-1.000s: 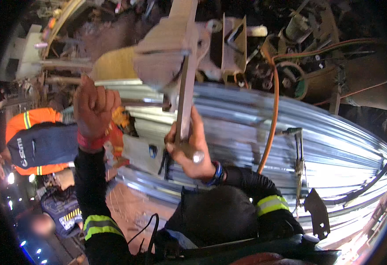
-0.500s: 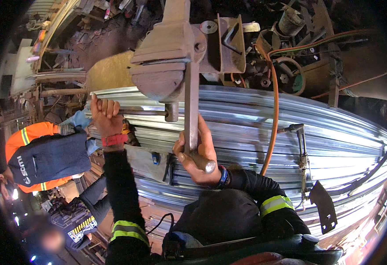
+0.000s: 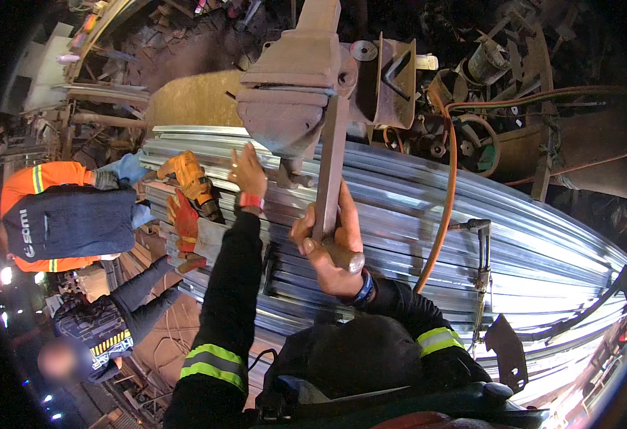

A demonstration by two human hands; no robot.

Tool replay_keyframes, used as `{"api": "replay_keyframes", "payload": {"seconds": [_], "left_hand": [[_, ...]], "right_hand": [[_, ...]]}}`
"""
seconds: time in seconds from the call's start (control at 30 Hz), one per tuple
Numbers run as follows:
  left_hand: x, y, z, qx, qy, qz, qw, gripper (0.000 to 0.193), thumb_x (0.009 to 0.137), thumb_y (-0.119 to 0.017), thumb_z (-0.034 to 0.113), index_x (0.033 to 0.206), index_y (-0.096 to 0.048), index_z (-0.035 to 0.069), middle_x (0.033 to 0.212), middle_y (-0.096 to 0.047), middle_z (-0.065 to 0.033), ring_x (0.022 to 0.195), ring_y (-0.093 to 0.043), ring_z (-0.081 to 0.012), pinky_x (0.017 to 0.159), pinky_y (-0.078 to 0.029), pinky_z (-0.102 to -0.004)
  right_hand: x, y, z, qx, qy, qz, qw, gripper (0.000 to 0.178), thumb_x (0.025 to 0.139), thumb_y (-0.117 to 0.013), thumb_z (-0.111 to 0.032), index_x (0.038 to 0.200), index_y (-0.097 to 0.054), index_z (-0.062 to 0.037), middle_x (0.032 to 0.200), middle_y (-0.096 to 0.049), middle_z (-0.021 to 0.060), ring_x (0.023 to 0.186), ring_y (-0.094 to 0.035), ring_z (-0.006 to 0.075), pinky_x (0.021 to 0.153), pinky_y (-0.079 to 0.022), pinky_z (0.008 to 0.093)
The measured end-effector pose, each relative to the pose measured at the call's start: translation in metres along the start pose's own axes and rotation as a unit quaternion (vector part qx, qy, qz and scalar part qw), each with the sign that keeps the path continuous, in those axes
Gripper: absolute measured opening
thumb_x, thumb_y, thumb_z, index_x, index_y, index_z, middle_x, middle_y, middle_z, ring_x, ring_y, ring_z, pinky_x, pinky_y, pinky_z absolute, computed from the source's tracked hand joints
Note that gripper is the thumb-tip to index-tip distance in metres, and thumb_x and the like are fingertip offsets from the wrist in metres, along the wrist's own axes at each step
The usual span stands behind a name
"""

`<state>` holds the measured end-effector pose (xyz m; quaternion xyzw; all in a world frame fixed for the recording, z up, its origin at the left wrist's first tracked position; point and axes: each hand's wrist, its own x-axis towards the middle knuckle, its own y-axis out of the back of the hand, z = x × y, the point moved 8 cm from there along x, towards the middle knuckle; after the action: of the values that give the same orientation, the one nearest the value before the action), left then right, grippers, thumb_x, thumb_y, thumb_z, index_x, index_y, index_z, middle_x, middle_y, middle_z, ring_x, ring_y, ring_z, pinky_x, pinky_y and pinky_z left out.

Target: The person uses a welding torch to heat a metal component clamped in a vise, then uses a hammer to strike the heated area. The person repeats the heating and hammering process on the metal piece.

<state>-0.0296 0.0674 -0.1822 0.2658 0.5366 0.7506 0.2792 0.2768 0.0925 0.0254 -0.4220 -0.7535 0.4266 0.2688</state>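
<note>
The right hand (image 3: 331,247) is wrapped tight around the lower end of a long steel vise handle (image 3: 330,171), while the left hand (image 3: 248,171) lies flat, fingers loosely spread, on a stack of bright metal channels (image 3: 428,214) just below the heavy vise (image 3: 295,89). An orange hose (image 3: 448,179) crosses the stack — further left, a co-worker's orange-gloved hand (image 3: 183,218) rests on it too.

Both arms are in dark long sleeves with yellow-green reflective bands, bare hands, a red wristband (image 3: 250,202) on the left, a blue one (image 3: 366,289) on the right.
</note>
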Motion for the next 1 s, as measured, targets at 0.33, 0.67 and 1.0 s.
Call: {"api": "replay_keyframes", "payload": {"seconds": [0.33, 0.67, 1.0], "left_hand": [[-0.097, 0.176, 0.192, -0.120, -0.325, 0.013, 0.938, 0.053, 0.087, -0.065, 0.029, 0.134, -0.055, 0.004, 0.127, -0.054, -0.0152, 0.120, -0.046, -0.0328, 0.102, -0.029, -0.0441], [-0.090, 0.186, 0.226, -0.148, -0.370, 0.029, 0.917, 0.038, 0.071, -0.078, 0.009, 0.107, -0.066, 0.004, 0.108, -0.060, -0.0101, 0.103, -0.052, -0.0300, 0.090, -0.037, -0.0400], [-0.086, 0.198, 0.245, -0.204, -0.396, -0.020, 0.895, 0.039, 0.067, -0.075, 0.007, 0.104, -0.069, 0.001, 0.102, -0.058, -0.0104, 0.102, -0.052, -0.0302, 0.086, -0.045, -0.0394]], "right_hand": [[-0.002, 0.006, 0.001, -0.068, -0.001, 0.050, 0.996, 0.090, 0.083, -0.057, 0.012, 0.157, -0.011, -0.0119, 0.113, -0.049, 0.0074, 0.094, -0.053, 0.0130, 0.078, -0.049, 0.0268], [0.003, -0.002, -0.010, -0.126, 0.021, 0.060, 0.990, 0.089, 0.079, -0.053, 0.017, 0.156, -0.016, -0.0084, 0.106, -0.050, 0.0080, 0.092, -0.054, 0.0141, 0.074, -0.050, 0.0283], [0.000, 0.001, -0.008, -0.110, -0.009, 0.118, 0.987, 0.090, 0.077, -0.055, 0.017, 0.155, -0.013, -0.0031, 0.107, -0.051, 0.0080, 0.087, -0.053, 0.0119, 0.074, -0.048, 0.0251]]}}
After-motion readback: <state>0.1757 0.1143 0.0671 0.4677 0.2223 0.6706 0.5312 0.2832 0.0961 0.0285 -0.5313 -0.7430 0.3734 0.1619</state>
